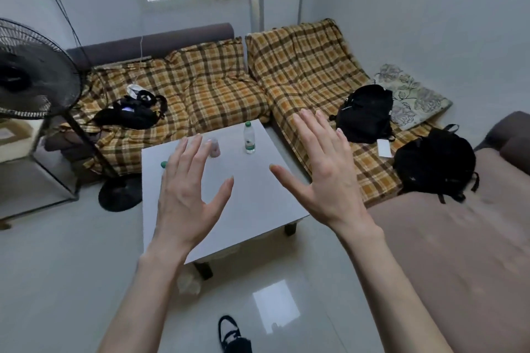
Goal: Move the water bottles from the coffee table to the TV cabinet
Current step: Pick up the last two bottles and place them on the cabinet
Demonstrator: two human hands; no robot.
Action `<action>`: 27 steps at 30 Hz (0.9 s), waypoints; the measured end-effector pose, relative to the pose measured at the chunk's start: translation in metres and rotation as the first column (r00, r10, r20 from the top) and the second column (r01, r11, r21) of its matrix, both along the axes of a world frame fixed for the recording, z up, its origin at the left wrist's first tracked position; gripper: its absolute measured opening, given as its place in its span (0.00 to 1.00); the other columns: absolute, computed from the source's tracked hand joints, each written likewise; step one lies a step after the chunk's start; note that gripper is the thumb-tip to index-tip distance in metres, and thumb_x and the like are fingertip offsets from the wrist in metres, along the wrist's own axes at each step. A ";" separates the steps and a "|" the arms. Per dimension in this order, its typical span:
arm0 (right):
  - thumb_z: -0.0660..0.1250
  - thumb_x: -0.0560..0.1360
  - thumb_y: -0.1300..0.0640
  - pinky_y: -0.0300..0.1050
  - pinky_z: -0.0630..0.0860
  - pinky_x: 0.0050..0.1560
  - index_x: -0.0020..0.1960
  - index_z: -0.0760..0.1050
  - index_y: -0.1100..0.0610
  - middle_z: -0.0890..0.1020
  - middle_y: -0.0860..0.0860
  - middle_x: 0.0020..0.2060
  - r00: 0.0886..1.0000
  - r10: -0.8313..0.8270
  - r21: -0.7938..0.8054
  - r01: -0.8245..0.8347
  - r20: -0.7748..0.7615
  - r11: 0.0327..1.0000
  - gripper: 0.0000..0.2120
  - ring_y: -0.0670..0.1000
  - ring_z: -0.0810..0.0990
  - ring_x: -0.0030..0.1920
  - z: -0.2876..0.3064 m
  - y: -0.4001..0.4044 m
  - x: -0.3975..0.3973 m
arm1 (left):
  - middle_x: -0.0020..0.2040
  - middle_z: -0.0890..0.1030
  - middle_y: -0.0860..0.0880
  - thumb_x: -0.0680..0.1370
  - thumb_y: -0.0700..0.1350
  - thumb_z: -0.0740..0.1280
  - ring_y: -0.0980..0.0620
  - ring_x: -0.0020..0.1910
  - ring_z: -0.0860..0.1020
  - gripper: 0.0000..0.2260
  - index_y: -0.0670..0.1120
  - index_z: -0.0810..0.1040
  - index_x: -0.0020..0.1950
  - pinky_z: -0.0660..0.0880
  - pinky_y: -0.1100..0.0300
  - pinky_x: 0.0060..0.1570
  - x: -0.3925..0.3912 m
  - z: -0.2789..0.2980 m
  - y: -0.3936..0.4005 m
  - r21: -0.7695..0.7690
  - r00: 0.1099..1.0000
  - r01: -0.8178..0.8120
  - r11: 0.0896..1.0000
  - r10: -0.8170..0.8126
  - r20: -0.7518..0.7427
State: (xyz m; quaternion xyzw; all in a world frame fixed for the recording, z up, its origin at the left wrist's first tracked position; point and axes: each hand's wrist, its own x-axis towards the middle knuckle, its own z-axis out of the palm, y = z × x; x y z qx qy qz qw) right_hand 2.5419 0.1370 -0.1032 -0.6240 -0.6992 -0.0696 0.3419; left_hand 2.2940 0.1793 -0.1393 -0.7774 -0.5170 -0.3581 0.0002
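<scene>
Looking down from the head camera, we see both hands raised over a white coffee-table surface (258, 195), palms turned away from us and fingers spread wide. The left hand (186, 195) holds nothing; its fingertips overlap the far left part of the surface in our view. The right hand (327, 175) is just as open and empty, hanging over the right edge of the surface.

We count 3 bottles on the surface. 1 clear water bottle (249, 137) with a green cap and green label stands upright near the far edge, in plain sight between the 2 hands. A second, pinkish bottle (214, 147) stands just left of it, partly hidden behind the left fingers and blurred. Of the third we see only a green cap (164, 163) at the left edge, beside the left hand.

Behind the surface runs a corner sofa (218, 89) under a yellow plaid cover, carrying 3 black bags, 1 at the left (129, 114) and 2 at the right (364, 112). A standing fan (31, 71) rises at the left. We cannot see the TV cabinet.
</scene>
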 end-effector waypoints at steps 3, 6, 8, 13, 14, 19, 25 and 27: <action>0.62 0.80 0.33 0.62 0.55 0.81 0.82 0.60 0.53 0.62 0.48 0.82 1.000 0.020 0.015 -0.020 -0.013 1.000 0.38 0.48 0.53 0.83 -0.013 0.048 -0.008 | 0.83 0.65 0.47 0.80 0.59 0.66 0.48 0.85 0.56 0.33 0.46 0.65 0.82 0.57 0.46 0.83 -0.016 -0.015 0.037 -0.034 0.999 -0.047 0.998 0.048 0.009; 0.61 0.80 0.34 0.62 0.56 0.81 0.81 0.61 0.53 0.63 0.48 0.81 1.000 0.029 0.007 -0.029 -0.005 1.000 0.37 0.48 0.54 0.83 -0.023 0.098 -0.019 | 0.83 0.64 0.48 0.80 0.60 0.64 0.49 0.85 0.56 0.33 0.47 0.64 0.82 0.58 0.46 0.83 -0.034 -0.028 0.080 -0.058 0.997 -0.080 0.995 0.080 0.005; 0.60 0.80 0.33 0.61 0.56 0.81 0.82 0.60 0.53 0.63 0.48 0.81 0.999 0.033 -0.010 -0.033 -0.002 0.999 0.37 0.48 0.54 0.83 -0.028 0.131 -0.028 | 0.83 0.64 0.49 0.80 0.60 0.64 0.50 0.85 0.55 0.33 0.47 0.64 0.82 0.58 0.47 0.83 -0.045 -0.035 0.110 -0.076 0.995 -0.099 0.992 0.099 0.006; 0.62 0.80 0.34 0.59 0.54 0.82 0.81 0.60 0.53 0.63 0.48 0.81 0.999 0.044 -0.066 -0.044 -0.008 0.997 0.37 0.48 0.55 0.83 -0.041 0.208 -0.054 | 0.83 0.64 0.50 0.81 0.58 0.66 0.51 0.85 0.54 0.32 0.48 0.64 0.82 0.59 0.45 0.82 -0.072 -0.054 0.184 -0.134 0.991 -0.126 0.983 0.131 0.026; 0.62 0.80 0.34 0.58 0.54 0.82 0.81 0.61 0.53 0.63 0.48 0.81 0.999 0.043 -0.075 -0.043 -0.006 0.996 0.37 0.48 0.55 0.83 -0.044 0.222 -0.060 | 0.83 0.65 0.49 0.81 0.58 0.67 0.51 0.85 0.54 0.32 0.48 0.64 0.82 0.59 0.45 0.82 -0.077 -0.058 0.198 -0.144 0.991 -0.128 0.981 0.134 0.027; 0.62 0.80 0.34 0.54 0.50 0.83 0.82 0.58 0.52 0.61 0.47 0.82 0.998 0.056 -0.146 -0.053 0.016 0.988 0.38 0.48 0.53 0.83 -0.059 0.290 -0.080 | 0.82 0.66 0.48 0.81 0.58 0.67 0.49 0.85 0.57 0.32 0.46 0.66 0.81 0.59 0.45 0.82 -0.100 -0.079 0.261 -0.215 0.988 -0.145 0.966 0.152 0.015; 0.64 0.79 0.36 0.58 0.54 0.82 0.82 0.60 0.55 0.63 0.49 0.81 0.996 0.085 -0.194 -0.084 -0.002 0.977 0.38 0.50 0.55 0.83 -0.077 0.360 -0.088 | 0.82 0.66 0.50 0.80 0.55 0.70 0.49 0.84 0.58 0.32 0.48 0.66 0.81 0.58 0.48 0.82 -0.114 -0.109 0.316 -0.328 0.980 -0.179 0.928 0.198 0.026; 0.65 0.79 0.37 0.59 0.55 0.82 0.81 0.61 0.56 0.64 0.50 0.81 0.995 0.102 -0.212 -0.102 -0.011 0.972 0.38 0.52 0.56 0.83 -0.091 0.384 -0.089 | 0.82 0.66 0.50 0.80 0.54 0.71 0.48 0.84 0.58 0.31 0.47 0.67 0.81 0.59 0.47 0.82 -0.116 -0.123 0.333 -0.365 0.973 -0.201 0.909 0.227 0.028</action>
